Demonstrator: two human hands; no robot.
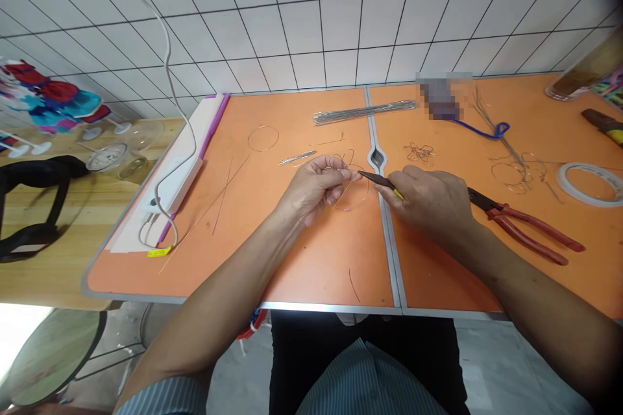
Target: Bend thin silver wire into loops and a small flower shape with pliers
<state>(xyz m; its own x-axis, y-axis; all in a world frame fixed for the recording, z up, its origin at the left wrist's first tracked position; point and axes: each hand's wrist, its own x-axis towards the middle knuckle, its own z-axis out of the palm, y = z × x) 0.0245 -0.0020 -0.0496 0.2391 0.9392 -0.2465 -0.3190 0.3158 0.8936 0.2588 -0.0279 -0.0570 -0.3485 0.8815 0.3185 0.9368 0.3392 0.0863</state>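
Over the middle of the orange table, my left hand (318, 188) pinches a thin wire (348, 157) bent into loops. My right hand (428, 201) is wrapped round a pair of needle-nose pliers (374, 178) with a yellow-marked grip. The dark jaws point left and meet the wire at my left fingertips; whether they are clamped on it is too small to tell. Red-handled pliers (528, 224) lie right of my right hand. Behind my hands rest a bundle of straight wires (365, 113), short wire pieces (298, 157) and a small tangle of wire (419, 152).
A white power strip (182, 185) with a cable lies at the left. A wire ring (263, 139) and long loose wires (214, 204) are on the table (302, 272). On the right are a roll of white tape (591, 184), blue cord (479, 131) and a glass (577, 78).
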